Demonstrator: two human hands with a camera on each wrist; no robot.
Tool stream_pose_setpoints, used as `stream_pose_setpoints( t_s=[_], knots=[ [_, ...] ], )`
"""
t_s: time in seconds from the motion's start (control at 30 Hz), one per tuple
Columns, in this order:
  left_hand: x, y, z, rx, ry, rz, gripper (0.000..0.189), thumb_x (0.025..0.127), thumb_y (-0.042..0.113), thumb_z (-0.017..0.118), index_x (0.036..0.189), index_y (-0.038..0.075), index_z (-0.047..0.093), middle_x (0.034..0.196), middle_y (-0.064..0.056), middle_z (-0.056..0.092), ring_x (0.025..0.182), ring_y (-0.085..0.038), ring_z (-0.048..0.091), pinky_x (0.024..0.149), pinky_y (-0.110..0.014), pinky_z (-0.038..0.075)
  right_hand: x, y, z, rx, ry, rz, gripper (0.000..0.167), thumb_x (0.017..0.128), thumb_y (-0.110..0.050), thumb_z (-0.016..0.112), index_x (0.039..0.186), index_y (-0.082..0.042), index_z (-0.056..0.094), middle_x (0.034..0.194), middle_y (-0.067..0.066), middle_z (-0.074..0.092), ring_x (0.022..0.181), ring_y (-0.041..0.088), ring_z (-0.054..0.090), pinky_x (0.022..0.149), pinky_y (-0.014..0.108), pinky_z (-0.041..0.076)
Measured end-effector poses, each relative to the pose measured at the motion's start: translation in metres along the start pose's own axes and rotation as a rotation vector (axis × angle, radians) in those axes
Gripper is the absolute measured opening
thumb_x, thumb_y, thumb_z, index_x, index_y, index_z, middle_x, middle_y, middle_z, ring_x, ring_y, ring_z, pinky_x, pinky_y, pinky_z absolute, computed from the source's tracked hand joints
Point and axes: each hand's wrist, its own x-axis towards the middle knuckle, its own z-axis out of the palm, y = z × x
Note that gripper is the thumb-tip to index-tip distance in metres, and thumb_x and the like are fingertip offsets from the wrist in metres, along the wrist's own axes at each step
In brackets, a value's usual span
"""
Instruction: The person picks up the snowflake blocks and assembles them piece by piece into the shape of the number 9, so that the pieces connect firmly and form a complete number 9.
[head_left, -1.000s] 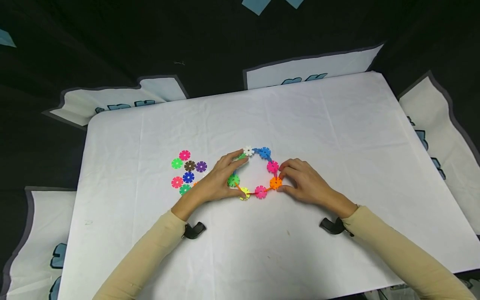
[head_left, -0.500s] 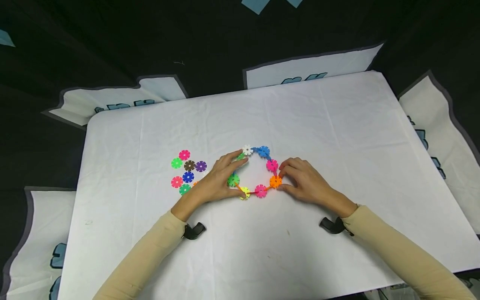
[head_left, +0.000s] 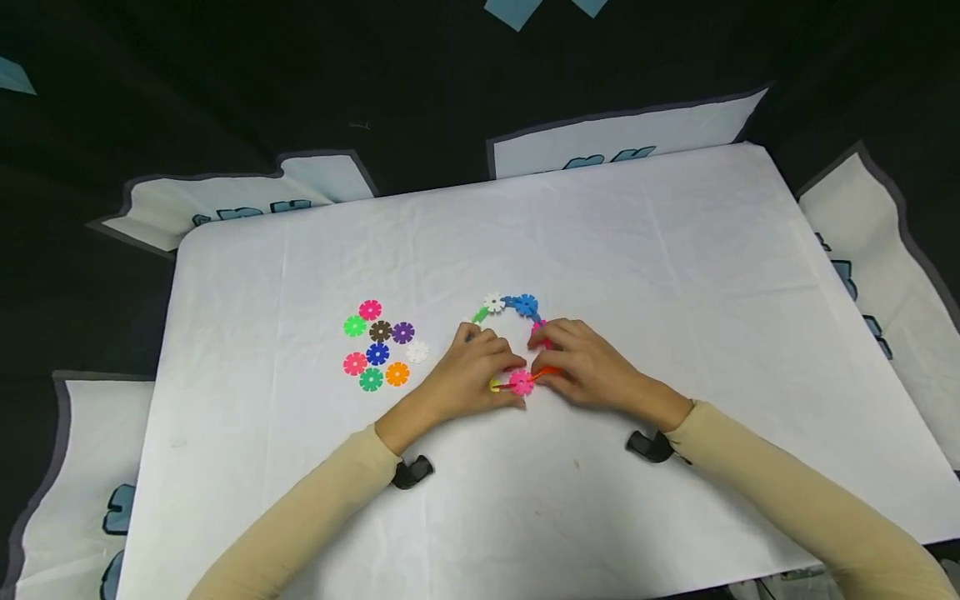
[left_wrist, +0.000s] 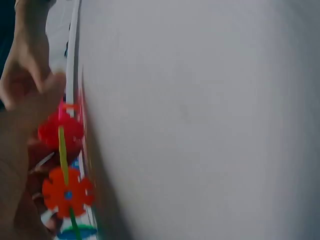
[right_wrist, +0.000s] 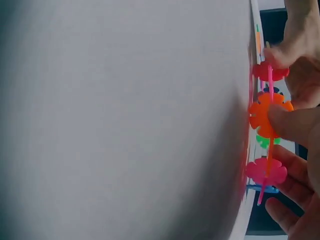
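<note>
Left hand (head_left: 477,372) moved nearer right hand (head_left: 588,362), both pinching disc chain (head_left: 521,382), held stretch crosswise.

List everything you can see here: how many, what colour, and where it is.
Loose discs: nine; two pink, two green, brown, purple, blue, white, orange; table's left
Linked chain: one, multicoloured, between the hands, partly hidden
Tablecloth: one, white, covering the table
Background: black, beyond the table
Panels: four, white with blue markings, around the table
Patches: three, light blue, upper background
Wrist devices: two, black, at the cuffs
Sleeves: two, beige, forearms
Left hand: one, gripping the chain
Right hand: one, gripping the chain
</note>
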Motion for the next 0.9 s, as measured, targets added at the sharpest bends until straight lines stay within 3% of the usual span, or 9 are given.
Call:
stream_pose_setpoints(
  t_s=[0.17, 0.4, 0.53, 0.7, 0.8, 0.9],
  knots=[
    [0.003, 0.002, 0.008, -0.003, 0.050, -0.005, 0.038, 0.074, 0.049, 0.082, 0.099, 0.021, 0.078, 0.076, 0.010, 0.065, 0.078, -0.008, 0.056, 0.088, -0.037, 0.033, 0.001, 0.002, 0.004, -0.028, 0.037, -0.031, 0.011, 0.082, -0.017, 0.078, 0.077, -0.015, 0.068, 0.096, 0.001, 0.064, 0.105, 0.023, 0.056, 0.091, 0.041, 0.045],
    [0.000, -0.002, 0.010, 0.037, 0.107, 0.075, 0.033, 0.076, 0.044, 0.082, 0.096, 0.018, 0.078, 0.074, 0.008, 0.067, 0.071, -0.009, 0.058, 0.080, -0.032, 0.036, 0.005, 0.003, 0.005, -0.065, 0.053, -0.056, 0.014, 0.082, -0.020, 0.077, 0.075, -0.014, 0.066, 0.091, 0.000, 0.065, 0.104, 0.022, 0.057, 0.091, 0.041, 0.046],
    [0.003, -0.002, 0.011, 0.053, 0.108, 0.043, 0.036, 0.075, 0.051, 0.080, 0.091, 0.019, 0.078, 0.069, 0.010, 0.063, 0.065, -0.006, 0.056, 0.079, -0.031, 0.036, 0.009, 0.002, 0.004, -0.075, 0.029, -0.023, 0.015, 0.082, -0.021, 0.077, 0.074, -0.015, 0.067, 0.091, -0.001, 0.065, 0.106, 0.022, 0.057, 0.093, 0.041, 0.045],
    [0.004, -0.001, 0.015, 0.057, 0.130, 0.045, 0.030, 0.075, 0.048, 0.081, 0.086, 0.020, 0.076, 0.068, 0.010, 0.062, 0.066, -0.006, 0.054, 0.081, -0.032, 0.036, 0.006, 0.003, 0.004, -0.065, 0.034, -0.007, 0.014, 0.081, -0.021, 0.078, 0.074, -0.015, 0.068, 0.089, -0.002, 0.065, 0.105, 0.021, 0.057, 0.093, 0.040, 0.045],
    [-0.003, -0.004, 0.013, 0.042, 0.140, 0.051, 0.030, 0.074, 0.043, 0.083, 0.093, 0.020, 0.078, 0.073, 0.010, 0.066, 0.071, -0.007, 0.055, 0.083, -0.032, 0.038, 0.004, 0.007, 0.003, -0.062, 0.074, -0.003, 0.015, 0.078, -0.018, 0.080, 0.073, -0.015, 0.067, 0.088, -0.002, 0.064, 0.105, 0.022, 0.058, 0.091, 0.042, 0.045],
    [-0.008, -0.009, 0.010, 0.026, 0.145, 0.055, 0.038, 0.073, 0.047, 0.083, 0.100, 0.020, 0.079, 0.079, 0.010, 0.069, 0.082, -0.010, 0.058, 0.093, -0.036, 0.038, 0.005, 0.008, 0.003, -0.029, 0.064, -0.012, 0.013, 0.079, -0.016, 0.080, 0.075, -0.015, 0.068, 0.091, -0.002, 0.065, 0.107, 0.022, 0.057, 0.091, 0.042, 0.045]
  ],
)
